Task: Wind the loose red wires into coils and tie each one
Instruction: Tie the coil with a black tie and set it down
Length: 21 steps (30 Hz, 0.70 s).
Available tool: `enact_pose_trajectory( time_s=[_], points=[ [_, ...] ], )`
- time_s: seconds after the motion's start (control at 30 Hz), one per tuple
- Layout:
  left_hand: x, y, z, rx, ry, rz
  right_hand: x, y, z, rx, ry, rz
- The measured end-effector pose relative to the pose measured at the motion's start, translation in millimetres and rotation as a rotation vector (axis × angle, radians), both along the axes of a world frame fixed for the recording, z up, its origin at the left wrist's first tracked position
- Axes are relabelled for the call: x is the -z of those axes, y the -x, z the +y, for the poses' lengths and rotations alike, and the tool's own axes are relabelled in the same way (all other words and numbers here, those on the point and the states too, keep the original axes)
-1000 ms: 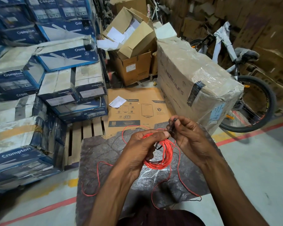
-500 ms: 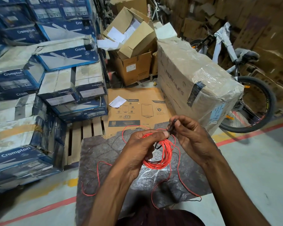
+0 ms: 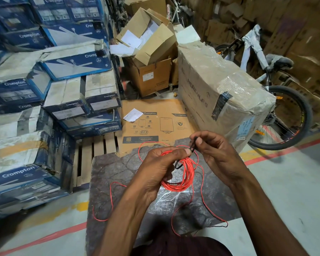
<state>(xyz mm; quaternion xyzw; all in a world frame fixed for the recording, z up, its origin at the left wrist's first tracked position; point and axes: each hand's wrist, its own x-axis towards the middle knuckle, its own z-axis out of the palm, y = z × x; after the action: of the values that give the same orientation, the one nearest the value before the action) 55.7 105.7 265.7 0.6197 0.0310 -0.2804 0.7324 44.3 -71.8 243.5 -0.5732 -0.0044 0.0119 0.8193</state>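
- Head view: left hand (image 3: pixel 155 169) has its grip clamped round the red wire coil (image 3: pixel 185 176), thumb on top of the loops. Coil is held just above the tabletop (image 3: pixel 107 169).
- Right hand (image 3: pixel 218 156) has its grip pinched together on a thin black tie (image 3: pixel 193 147), which runs down into the coil.
- Risk: the tie looks thin. If the pinch slips before it's cinched, the loops prob. spring apart.
- Risk: loose tails (image 3: pixel 202 193) trail across the tabletop & over its near edge. A snag there could drag turns out.
- Can't tell whether the tie fully circles the bundle.

Bare forearms (image 3: pixel 122 218), left hand (image 3: pixel 161 169), right hand (image 3: pixel 216 159), dark maroon garment (image 3: pixel 183 246) (lower edge only)
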Motion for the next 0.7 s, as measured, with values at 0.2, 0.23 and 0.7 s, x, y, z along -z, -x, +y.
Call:
enact_pose_trajectory(
  time_s=[0.2, 0.23, 0.7],
  points=[
    [2.8, -0.5, 0.7, -0.003, -0.004, 0.002, -2.5, -0.3, -2.7, 0.014, 0.029, -0.024],
    [3.1, -0.5, 0.9, -0.003, -0.004, 0.0, -2.6, -0.2, -3.3, 0.012, 0.038, -0.027],
    [0.0, 0.6, -0.4, -0.002, -0.009, -0.015, -6.7, 7.3, -5.7, -0.079, 0.176, -0.048]
  ],
)
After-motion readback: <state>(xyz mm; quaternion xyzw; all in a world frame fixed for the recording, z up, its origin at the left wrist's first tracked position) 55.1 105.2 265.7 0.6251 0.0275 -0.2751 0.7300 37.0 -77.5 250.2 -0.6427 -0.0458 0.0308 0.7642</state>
